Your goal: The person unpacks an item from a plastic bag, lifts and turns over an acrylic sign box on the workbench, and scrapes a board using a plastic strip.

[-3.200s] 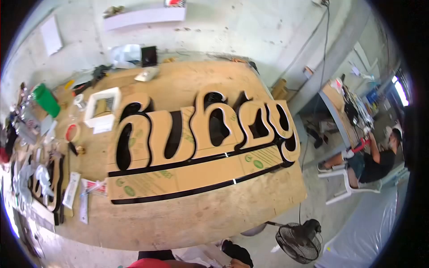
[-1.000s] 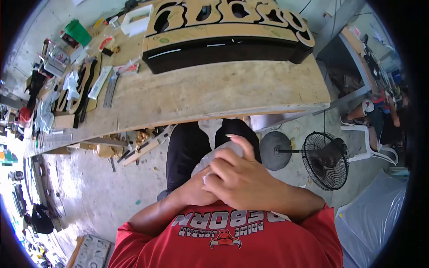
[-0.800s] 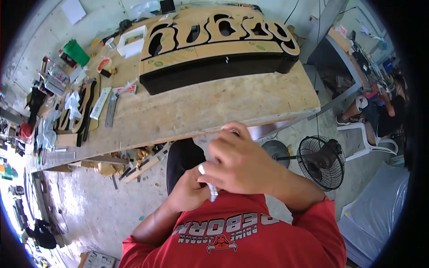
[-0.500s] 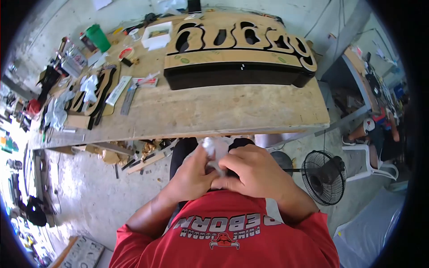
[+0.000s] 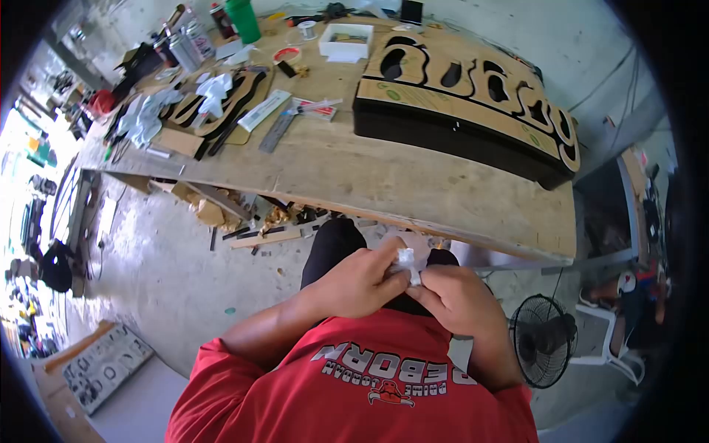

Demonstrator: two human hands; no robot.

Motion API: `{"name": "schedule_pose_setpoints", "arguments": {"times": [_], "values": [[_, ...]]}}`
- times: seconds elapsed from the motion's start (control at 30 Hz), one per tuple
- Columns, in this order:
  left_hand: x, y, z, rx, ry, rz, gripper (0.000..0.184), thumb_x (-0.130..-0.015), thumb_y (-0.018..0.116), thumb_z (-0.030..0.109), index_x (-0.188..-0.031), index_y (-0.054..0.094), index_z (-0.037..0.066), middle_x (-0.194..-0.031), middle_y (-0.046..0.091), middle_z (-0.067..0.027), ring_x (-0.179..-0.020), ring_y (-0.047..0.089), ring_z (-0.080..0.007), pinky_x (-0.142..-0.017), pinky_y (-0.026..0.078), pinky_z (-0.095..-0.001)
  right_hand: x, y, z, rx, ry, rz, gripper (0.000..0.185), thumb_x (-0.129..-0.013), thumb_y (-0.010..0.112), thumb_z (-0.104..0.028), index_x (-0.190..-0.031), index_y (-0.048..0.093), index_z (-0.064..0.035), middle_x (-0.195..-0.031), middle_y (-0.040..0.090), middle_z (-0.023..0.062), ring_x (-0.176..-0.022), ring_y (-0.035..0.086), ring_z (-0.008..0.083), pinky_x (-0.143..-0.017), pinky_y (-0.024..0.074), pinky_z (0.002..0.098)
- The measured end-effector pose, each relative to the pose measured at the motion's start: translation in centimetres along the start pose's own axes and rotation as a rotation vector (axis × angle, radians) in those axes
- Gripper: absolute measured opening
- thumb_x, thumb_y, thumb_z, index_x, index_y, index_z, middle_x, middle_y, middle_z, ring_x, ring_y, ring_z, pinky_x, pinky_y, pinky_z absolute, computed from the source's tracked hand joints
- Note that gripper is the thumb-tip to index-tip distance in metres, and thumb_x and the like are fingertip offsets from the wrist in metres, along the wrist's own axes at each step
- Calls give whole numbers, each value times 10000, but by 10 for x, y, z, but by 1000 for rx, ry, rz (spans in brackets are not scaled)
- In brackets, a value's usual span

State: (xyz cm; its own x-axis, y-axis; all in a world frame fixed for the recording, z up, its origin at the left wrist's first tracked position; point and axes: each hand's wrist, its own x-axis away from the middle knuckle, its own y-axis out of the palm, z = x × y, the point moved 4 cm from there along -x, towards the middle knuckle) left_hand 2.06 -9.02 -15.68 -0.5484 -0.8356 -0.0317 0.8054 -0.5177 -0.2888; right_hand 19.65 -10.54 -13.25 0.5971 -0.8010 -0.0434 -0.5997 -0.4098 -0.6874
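Observation:
Over my lap, in front of the table edge, my left hand [image 5: 362,280] is closed with thumb and fingers pinching a crumpled white piece of cloth [image 5: 405,258]. From the other side my right hand [image 5: 456,297] grips the same piece, its fingers curled in against it. Only small folds of the cloth show between the hands; the rest is hidden behind the fingers. Beyond them on the wooden table [image 5: 310,170] lies a black-sided sign of cut-out letters [image 5: 450,122], its face partly covered in brown paper.
At the table's left lie crumpled white cloths [image 5: 214,92], a steel ruler [image 5: 275,133], a syringe [image 5: 319,106] and a white box [image 5: 347,43]. Spray cans [image 5: 185,52] and a green container [image 5: 242,21] stand behind. A black fan [image 5: 544,340] is at my right.
My view has turned left, so the table and sign appear shifted right. Both hands keep hold of the white cloth and have drawn it into a tighter bunch.

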Motion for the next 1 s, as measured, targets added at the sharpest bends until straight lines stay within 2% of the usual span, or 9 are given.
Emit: {"name": "schedule_pose_setpoints", "arguments": {"times": [0.17,0.3,0.33,0.43,0.57,0.77,0.9,0.93,1.0], "values": [[4,1,-6,-220,172,63,253,-910,663,131,-1056,487,23,-626,586,-158,-588,617,-393,-546,442,-453,5,0,-7,-53,58,-43,294,-934,707,-274,-872,599,-8,-771,623,189,-683,605,415,-601,467,459],[9,18,-20,-316,64,14,271,-919,658,172,-1064,492,14,-743,660,-212,-731,653,-444,-608,483,-500,6,15,2,6,44,67,337,-942,705,-316,-866,600,-5,-776,608,192,-681,600,418,-595,465,455],[10,17,-18,-295,47,-12,274,-919,619,196,-1079,491,13,-759,664,-247,-773,649,-479,-670,491,-570,7,18,7,-66,39,78,314,-949,692,-286,-853,601,-1,-767,589,193,-681,593,422,-594,455,454],[15,13,-7,-299,141,-23,266,-916,618,199,-1068,492,21,-758,669,-232,-755,655,-462,-658,504,-556,14,14,17,-88,53,-1,281,-953,676,-245,-843,601,2,-759,585,195,-690,587,427,-600,447,460],[14,10,-7,-379,318,136,272,-871,629,80,-1118,526,29,-731,628,-160,-680,651,-399,-602,508,-476,20,9,10,-88,-64,86,193,-955,662,-185,-869,642,-13,-782,585,162,-697,598,358,-594,434,429],[10,21,8,-459,345,150,612,-805,657,48,-1393,498,-15,-836,653,-185,-699,659,-394,-597,534,-446,5,11,17,-73,-188,652,210,-1011,579,-159,-939,657,22,-844,626,104,-703,597,254,-637,460,346],[9,30,17,-592,428,138,667,-797,653,39,-1427,460,-61,-895,675,-191,-729,674,-367,-628,548,-444,5,44,47,-596,253,568,265,-1029,580,-214,-950,645,30,-827,657,71,-742,586,155,-694,471,313],[10,31,19,-624,430,126,663,-798,651,39,-1423,459,-70,-907,680,-190,-737,676,-359,-639,551,-442,6,55,71,-566,215,589,250,-1006,604,-220,-940,650,16,-781,650,32,-720,560,91,-642,457,281],[12,33,12,-655,413,101,667,-799,655,57,-1426,462,-62,-941,679,-187,-753,673,-342,-676,554,-429,-1,57,67,-603,199,490,222,-989,604,-196,-929,654,11,-759,640,19,-706,552,68,-619,443,258]]}}
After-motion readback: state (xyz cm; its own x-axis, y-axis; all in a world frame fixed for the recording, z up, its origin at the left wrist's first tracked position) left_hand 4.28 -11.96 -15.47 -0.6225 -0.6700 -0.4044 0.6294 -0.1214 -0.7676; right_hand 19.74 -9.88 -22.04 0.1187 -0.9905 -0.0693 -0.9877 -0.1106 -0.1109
